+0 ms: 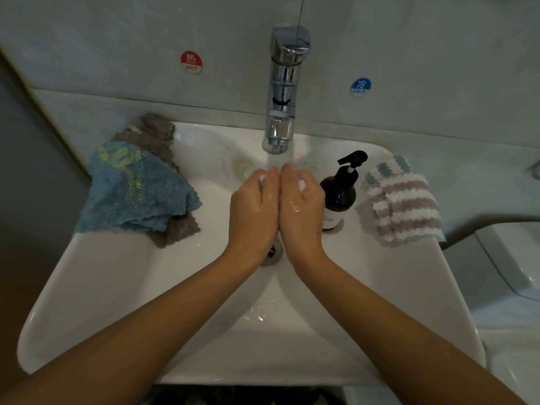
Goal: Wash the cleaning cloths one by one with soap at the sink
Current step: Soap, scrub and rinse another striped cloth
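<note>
Both hands cupped side by side under the tap (285, 89), left hand (253, 210) and right hand (302, 209) wet, fingers (273, 178) pressed together, gripping nothing, likely rinsing. Blue cloth (137, 188) over grey cloth (157, 127) waiting on the sink (117, 287) rim left; striped cloth (403, 206) beside the soap bottle (340, 197) right.

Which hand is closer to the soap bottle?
Right. The right hand sits just beside the soap bottle; the left hand is on the far side of the right hand, under the tap.

Cloths (137, 185) left of hands (277, 206), bottle (340, 197) right, faucet (285, 89) behind
</note>
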Action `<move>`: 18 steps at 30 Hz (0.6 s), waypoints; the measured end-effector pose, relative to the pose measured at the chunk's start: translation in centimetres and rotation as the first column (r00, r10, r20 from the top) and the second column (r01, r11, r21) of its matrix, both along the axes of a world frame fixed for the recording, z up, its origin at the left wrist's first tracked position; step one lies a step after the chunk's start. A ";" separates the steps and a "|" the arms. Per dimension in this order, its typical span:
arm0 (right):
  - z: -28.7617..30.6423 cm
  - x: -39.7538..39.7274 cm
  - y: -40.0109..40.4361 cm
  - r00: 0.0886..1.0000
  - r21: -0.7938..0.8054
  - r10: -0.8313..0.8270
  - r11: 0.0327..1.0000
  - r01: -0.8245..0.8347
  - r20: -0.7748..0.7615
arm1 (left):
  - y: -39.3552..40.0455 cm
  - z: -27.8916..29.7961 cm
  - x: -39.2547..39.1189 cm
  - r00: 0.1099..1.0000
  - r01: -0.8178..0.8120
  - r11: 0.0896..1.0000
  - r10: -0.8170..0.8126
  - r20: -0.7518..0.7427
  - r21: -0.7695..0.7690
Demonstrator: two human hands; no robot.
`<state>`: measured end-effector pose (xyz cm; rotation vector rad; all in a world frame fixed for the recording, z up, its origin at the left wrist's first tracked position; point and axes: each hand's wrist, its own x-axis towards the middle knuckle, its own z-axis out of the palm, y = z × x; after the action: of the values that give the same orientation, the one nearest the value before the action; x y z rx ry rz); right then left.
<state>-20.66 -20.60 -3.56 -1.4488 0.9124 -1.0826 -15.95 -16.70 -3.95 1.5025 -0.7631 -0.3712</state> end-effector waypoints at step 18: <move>1.8 -1.0 -0.3 0.981 0.355 0.194 0.917 -0.183 0.006 | -0.2 1.3 0.9 0.999 -0.038 0.987 0.043 0.030 -0.159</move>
<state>-21.64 -20.90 -1.73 -1.2245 0.9142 -0.7120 -15.09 -16.91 -2.61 1.3751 -0.7696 -0.2494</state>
